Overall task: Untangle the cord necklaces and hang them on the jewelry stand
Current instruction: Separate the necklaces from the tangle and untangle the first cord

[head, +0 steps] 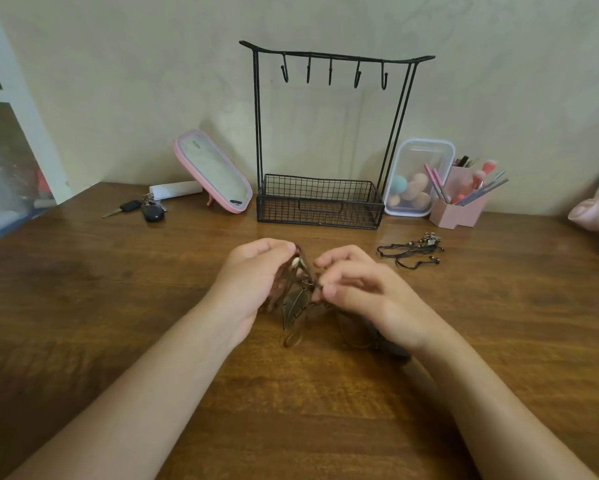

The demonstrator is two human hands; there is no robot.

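Desk (118, 323), necklace (294, 303) pinched, left hand (256, 275), right hand (364, 292)

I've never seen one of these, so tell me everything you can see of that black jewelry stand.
The jewelry stand is black metal wire: a top bar with upturned ends, five hooks under it, all bare, slim uprights, and a mesh basket as base. It stands upright on the wooden table by the wall, between a pink mirror and a clear container.

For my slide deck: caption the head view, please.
Left hand and right hand hold a leaf-pendant cord necklace before the bare-hooked jewelry stand.
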